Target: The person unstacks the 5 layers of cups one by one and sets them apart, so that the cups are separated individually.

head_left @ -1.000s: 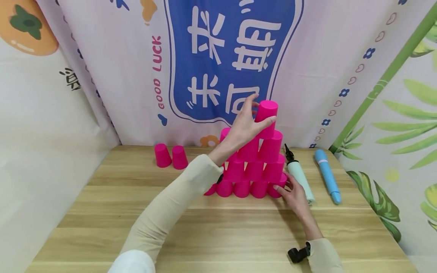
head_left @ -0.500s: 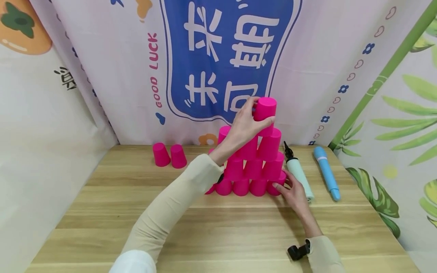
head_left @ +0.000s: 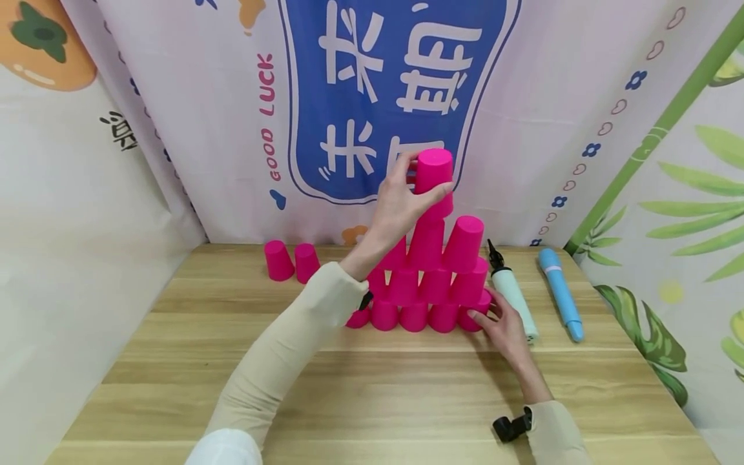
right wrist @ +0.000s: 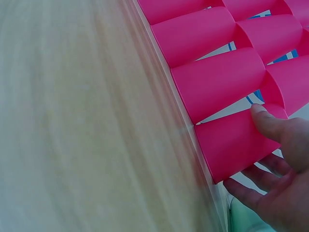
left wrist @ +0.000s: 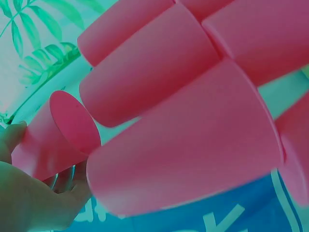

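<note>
My left hand [head_left: 398, 203] grips an upside-down pink cup [head_left: 434, 169] above the upper row of a stacked pyramid of pink cups [head_left: 427, 248]. In the left wrist view this held cup [left wrist: 41, 140] shows its open rim towards the stacked cups [left wrist: 183, 145]. My right hand [head_left: 507, 329] holds the bottom right cup [head_left: 472, 316] of the pyramid. The right wrist view has its thumb on the front of that cup [right wrist: 236, 142] and the other fingers on the outer side. The pyramid's left part is hidden behind my left forearm.
Two pink cups [head_left: 280, 261] stand apart at the back left of the wooden table [head_left: 407, 400]. Right of the pyramid lie a pale green hand pump [head_left: 514, 300] with a black nozzle and a blue stick-like object [head_left: 560, 294]. A printed cloth [head_left: 221, 129] hangs behind.
My left hand has carried its cup leftward and slightly up, away from above the pyramid's upper right cup. The right hand stays on the bottom right cup.
</note>
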`<state>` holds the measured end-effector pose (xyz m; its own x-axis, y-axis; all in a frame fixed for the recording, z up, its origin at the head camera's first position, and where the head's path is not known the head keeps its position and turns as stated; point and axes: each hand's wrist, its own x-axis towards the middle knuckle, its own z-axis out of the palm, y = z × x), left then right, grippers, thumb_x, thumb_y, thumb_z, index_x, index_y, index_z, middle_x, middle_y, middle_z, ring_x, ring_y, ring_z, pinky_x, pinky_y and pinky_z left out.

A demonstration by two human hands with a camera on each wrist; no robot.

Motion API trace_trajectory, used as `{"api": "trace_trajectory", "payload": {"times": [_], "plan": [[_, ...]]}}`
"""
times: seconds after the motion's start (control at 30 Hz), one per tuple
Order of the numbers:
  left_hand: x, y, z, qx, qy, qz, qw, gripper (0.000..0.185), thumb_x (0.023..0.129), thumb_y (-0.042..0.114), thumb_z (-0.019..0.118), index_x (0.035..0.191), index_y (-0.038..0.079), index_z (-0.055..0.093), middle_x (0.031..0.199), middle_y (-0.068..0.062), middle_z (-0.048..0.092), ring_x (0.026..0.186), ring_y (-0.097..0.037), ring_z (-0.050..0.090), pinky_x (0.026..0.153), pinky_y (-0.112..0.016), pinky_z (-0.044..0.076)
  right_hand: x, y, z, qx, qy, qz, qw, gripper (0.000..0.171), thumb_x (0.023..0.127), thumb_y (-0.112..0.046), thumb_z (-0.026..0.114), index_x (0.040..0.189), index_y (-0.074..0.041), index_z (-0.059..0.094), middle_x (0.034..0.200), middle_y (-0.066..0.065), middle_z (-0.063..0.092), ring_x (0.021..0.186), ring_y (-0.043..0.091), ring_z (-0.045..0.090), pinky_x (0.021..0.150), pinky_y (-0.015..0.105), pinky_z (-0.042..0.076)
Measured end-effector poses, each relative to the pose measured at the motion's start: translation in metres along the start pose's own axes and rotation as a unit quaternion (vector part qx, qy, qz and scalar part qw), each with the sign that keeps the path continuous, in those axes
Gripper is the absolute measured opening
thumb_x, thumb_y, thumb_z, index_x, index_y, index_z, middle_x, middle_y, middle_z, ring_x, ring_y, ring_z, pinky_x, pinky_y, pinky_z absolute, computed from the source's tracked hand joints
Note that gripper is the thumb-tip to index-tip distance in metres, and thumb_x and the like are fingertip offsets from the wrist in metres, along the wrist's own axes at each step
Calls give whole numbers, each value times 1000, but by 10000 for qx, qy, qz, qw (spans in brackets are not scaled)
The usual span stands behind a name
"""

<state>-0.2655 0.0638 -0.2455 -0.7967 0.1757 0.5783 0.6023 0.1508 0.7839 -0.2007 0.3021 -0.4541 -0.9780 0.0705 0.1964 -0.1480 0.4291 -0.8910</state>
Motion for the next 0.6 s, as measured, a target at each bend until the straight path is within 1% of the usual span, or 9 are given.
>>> {"api": "trace_trajectory", "payload": {"times": [0.07,0.2,0.27,0.43,0.5,0.6], "plan": [[0,1,-6,-17,114,74,9999,67,81,25,77,137,12,42,121,-6,56,103,-17,57,77,-27,55,-2,-9,-2,-2,-16,4,10000,61,89,-4,67,143,1,39,134,28,48,120,46,50,97,52,44],[-3,-1,-21,-30,389,42,9992,69,80,23,78,138,12,42,120,-5,55,104,-17,56,77,-27,56,-6,-20,-2,-80,-36,12,10000,61,89,-2,66,143,4,38,134,29,47,120,47,50,98,52,44],[-5,-3,-28,-20,514,-19,9987,70,79,23,79,137,13,42,121,-3,55,106,-15,55,78,-27,56,-7,-21,-2,-77,-31,19,10000,61,89,-3,66,143,4,38,134,29,47,120,47,50,98,52,44],[-10,-10,-48,146,767,46,9969,68,80,25,78,137,13,43,123,-3,55,108,-15,55,81,-28,55,-7,-20,-2,-64,-8,-7,10000,62,89,-3,67,143,5,37,135,30,46,120,47,49,98,53,43],[-11,-11,-58,222,828,51,9963,68,80,26,78,137,12,43,124,-4,55,109,-16,55,82,-29,55,-6,-19,-2,-87,18,-30,10000,62,89,-3,67,143,5,38,135,30,47,120,47,49,98,53,43],[-12,-10,-74,302,962,-28,9949,68,80,28,78,137,12,43,126,-4,54,111,-17,54,84,-31,54,-6,-20,-1,-85,14,-47,10000,62,89,-3,67,143,5,38,134,30,47,120,47,49,98,54,44]]}}
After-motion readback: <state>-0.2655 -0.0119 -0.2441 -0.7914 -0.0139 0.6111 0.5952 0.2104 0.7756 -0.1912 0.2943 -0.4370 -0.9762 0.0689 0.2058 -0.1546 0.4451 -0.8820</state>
